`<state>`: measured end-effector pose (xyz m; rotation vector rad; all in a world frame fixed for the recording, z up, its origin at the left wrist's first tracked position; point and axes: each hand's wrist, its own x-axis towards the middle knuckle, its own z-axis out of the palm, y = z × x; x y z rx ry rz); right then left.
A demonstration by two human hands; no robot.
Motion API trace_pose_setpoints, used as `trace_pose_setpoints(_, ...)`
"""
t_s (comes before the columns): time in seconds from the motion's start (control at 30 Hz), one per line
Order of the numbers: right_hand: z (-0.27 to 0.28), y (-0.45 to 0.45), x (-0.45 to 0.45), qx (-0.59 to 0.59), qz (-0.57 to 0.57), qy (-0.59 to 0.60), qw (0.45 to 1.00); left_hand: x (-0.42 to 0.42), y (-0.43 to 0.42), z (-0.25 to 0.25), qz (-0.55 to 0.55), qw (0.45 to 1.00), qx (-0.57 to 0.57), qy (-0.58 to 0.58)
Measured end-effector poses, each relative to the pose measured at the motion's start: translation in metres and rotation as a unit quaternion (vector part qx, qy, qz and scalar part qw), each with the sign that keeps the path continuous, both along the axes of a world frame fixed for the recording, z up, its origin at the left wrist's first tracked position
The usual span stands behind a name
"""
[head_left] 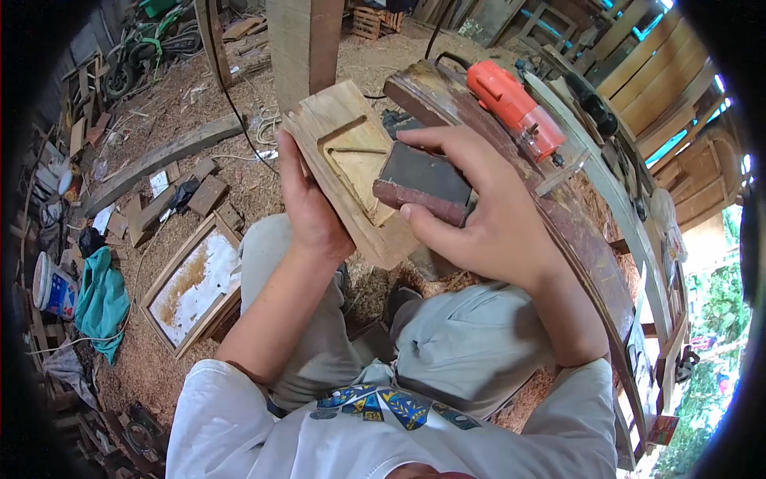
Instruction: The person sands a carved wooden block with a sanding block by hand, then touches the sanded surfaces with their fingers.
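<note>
My left hand (311, 207) grips a wooden block (339, 120) from its left side and lower edge, holding it tilted above my lap. A rectangular recess with a thin raised strip inside shows in the block's face. My right hand (479, 199) is closed round a sanding block (423, 184) with a dark grey top and a reddish-brown edge. The sanding block lies over the right part of the wooden block; whether they touch is hard to tell.
An orange power tool (515, 104) rests on the worn bench (582, 247) at my right. A wooden frame with a white panel (199, 279), a teal cloth (102, 299) and a white bucket (54, 286) are on the left. Wood offcuts and shavings cover the floor.
</note>
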<state>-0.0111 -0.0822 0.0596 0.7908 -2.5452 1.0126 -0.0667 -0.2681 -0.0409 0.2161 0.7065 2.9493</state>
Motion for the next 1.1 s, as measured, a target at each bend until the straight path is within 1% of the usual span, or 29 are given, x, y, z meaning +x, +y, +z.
trace_pose_setpoints(0.03,0.001,0.002,0.0,0.027,-0.001,0.043,0.999,0.001,0.001,0.0,0.007,1.0,-0.001,0.004)
trace_pose_setpoints(0.07,0.0,0.003,-0.001,0.028,0.002,0.047,0.998,0.0,0.0,0.0,0.009,1.0,-0.001,0.008)
trace_pose_setpoints(0.13,-0.002,0.006,-0.004,0.005,-0.028,0.074,0.997,-0.002,0.0,-0.003,0.014,1.0,0.009,0.006)
trace_pose_setpoints(0.27,0.001,0.007,-0.006,-0.004,-0.055,0.121,0.991,0.002,0.0,-0.005,0.024,0.999,0.025,-0.004)
trace_pose_setpoints(0.33,0.005,0.002,-0.002,0.05,-0.091,0.141,0.985,0.003,0.002,-0.004,0.057,0.998,-0.002,0.008)
trace_pose_setpoints(0.37,0.004,0.0,0.0,0.051,-0.093,0.14,0.984,0.003,0.002,-0.005,0.054,0.998,-0.002,0.007)
trace_pose_setpoints(0.43,0.002,-0.004,0.003,0.066,-0.098,0.084,0.989,0.004,0.002,-0.005,0.07,0.998,-0.01,0.006)
trace_pose_setpoints(0.47,0.0,-0.005,0.004,0.066,-0.099,0.082,0.989,0.005,0.002,-0.005,0.068,0.998,-0.009,0.004)
trace_pose_setpoints(0.53,-0.005,-0.006,0.002,0.054,-0.074,0.09,0.992,0.006,0.0,-0.004,0.067,0.997,-0.038,0.026)
trace_pose_setpoints(0.67,-0.013,-0.009,-0.005,0.055,-0.078,0.113,0.989,0.006,-0.001,-0.003,0.065,0.997,-0.032,0.018)
trace_pose_setpoints(0.77,-0.014,-0.009,-0.008,0.048,-0.06,0.128,0.989,0.005,0.001,-0.002,0.066,0.996,-0.047,0.04)
trace_pose_setpoints(0.83,-0.011,-0.008,-0.007,0.057,-0.051,0.087,0.993,0.003,0.006,0.005,0.129,0.989,-0.055,0.036)
trace_pose_setpoints(0.97,-0.013,-0.009,-0.005,0.044,-0.044,0.083,0.995,0.004,0.004,0.007,0.126,0.985,-0.084,0.078)
trace_pose_setpoints(1.1,-0.015,-0.015,-0.009,0.055,-0.058,0.131,0.988,0.002,0.007,0.005,0.136,0.98,-0.099,0.104)
